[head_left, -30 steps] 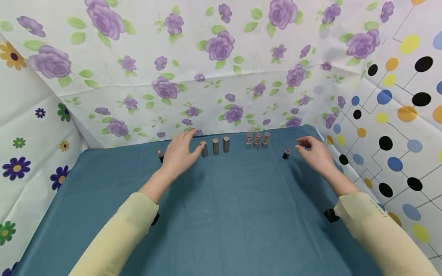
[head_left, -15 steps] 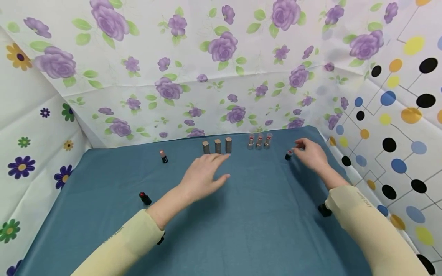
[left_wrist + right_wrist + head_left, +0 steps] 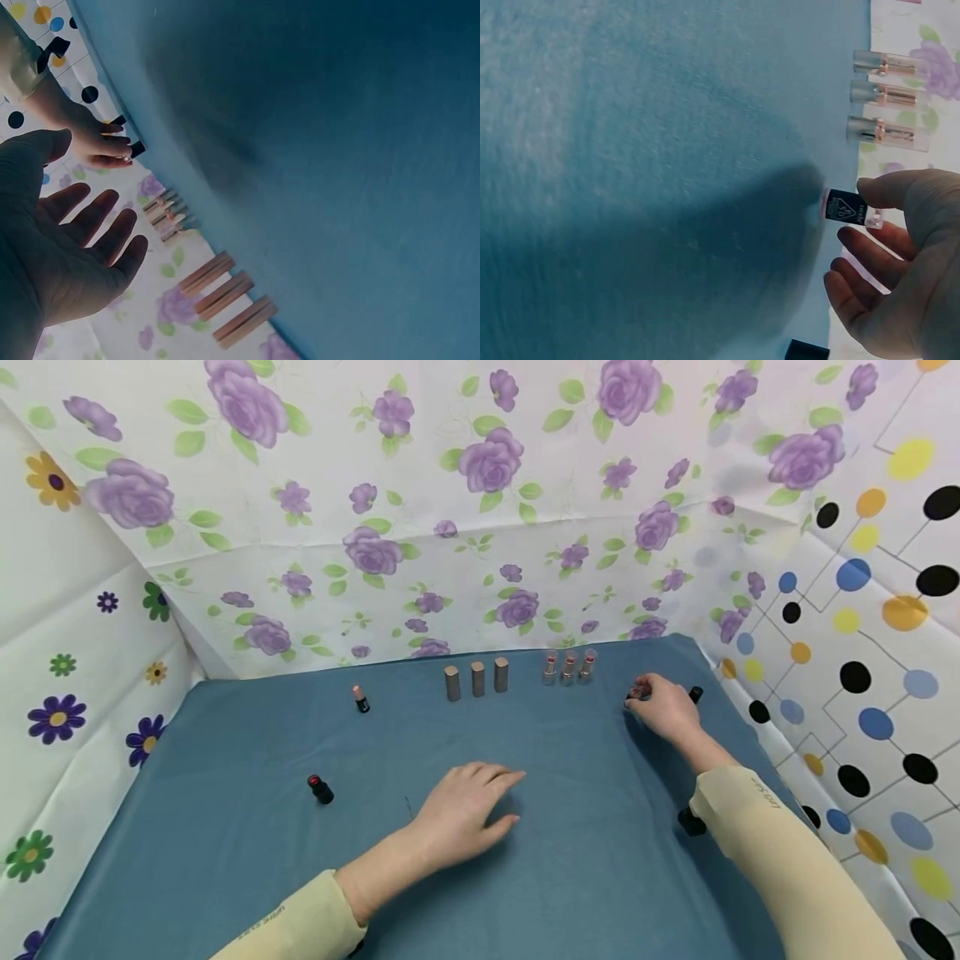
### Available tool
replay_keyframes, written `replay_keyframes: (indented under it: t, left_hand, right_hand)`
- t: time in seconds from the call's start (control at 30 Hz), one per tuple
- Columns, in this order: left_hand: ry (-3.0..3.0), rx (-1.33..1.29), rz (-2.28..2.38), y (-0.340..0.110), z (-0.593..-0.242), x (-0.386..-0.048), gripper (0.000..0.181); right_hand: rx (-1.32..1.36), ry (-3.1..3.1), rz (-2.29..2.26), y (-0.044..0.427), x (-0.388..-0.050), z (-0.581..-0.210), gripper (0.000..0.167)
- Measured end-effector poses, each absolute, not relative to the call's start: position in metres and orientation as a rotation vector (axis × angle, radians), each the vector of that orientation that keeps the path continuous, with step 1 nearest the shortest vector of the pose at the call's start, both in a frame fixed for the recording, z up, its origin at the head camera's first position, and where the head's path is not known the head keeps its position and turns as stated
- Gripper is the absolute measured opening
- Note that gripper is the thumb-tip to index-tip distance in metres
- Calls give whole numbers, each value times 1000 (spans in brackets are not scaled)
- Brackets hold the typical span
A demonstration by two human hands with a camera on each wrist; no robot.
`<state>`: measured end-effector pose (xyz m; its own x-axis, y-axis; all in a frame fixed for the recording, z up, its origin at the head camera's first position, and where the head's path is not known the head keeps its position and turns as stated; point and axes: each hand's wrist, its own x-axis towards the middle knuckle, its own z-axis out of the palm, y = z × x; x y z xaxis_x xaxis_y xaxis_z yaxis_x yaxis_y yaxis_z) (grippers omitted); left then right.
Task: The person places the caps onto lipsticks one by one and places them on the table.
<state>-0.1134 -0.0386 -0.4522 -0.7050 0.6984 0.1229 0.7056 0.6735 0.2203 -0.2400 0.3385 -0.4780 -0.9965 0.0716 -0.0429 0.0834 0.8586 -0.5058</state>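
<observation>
My right hand (image 3: 667, 710) is at the back right of the blue cloth. Its thumb and index finger pinch a small black lipstick (image 3: 845, 207) by its clear, pinkish end, while the other fingers are loosely bent. In the right wrist view the lipstick's dark base with a white triangle mark shows. My left hand (image 3: 461, 814) hovers over the middle of the cloth with its fingers relaxed and nothing in them. To its left stand a black lipstick with a red tip (image 3: 320, 789) and, farther back, a black one with a pink tip (image 3: 361, 699).
Three brown-grey lipstick tubes (image 3: 477, 679) stand in a row at the back. Right of them are three clear-capped lipsticks (image 3: 568, 667). A black cap-like piece (image 3: 696, 694) lies beyond my right hand. Patterned sheets (image 3: 487, 527) wall the blue cloth (image 3: 562, 860) at back and sides.
My left hand has moved from beside the brown-grey tubes toward the front middle, with nothing in it. My right hand has moved left onto the small black lipstick and taken hold of it.
</observation>
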Motion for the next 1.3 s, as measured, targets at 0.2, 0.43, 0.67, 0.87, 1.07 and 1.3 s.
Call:
replay_keyframes:
  t: [0.2, 0.43, 0.67, 0.87, 1.07, 1.3]
  left_hand:
    - [-2899, -1175, -459, -41, -465, -104, 56]
    - [-2942, -1146, -496, -43, -472, -98, 56]
    - [-2955, -1127, -520, -45, -475, -97, 56]
    - [-2954, -1106, -569, -49, -475, -98, 55]
    - [-2945, -1062, -601, -54, -474, -102, 53]
    - [-2972, -997, -645, -62, -474, -106, 54]
  right_hand:
    - [156, 3017, -809, 337, -240, -483, 48]
    - [167, 3051, -791, 339, -240, -487, 43]
    - [162, 3066, -824, 338, -238, -487, 34]
    - [161, 3067, -895, 336, -235, -483, 34]
    - [131, 3043, -1016, 324, -229, -481, 38]
    - [88, 2970, -1213, 298, -217, -479, 38]
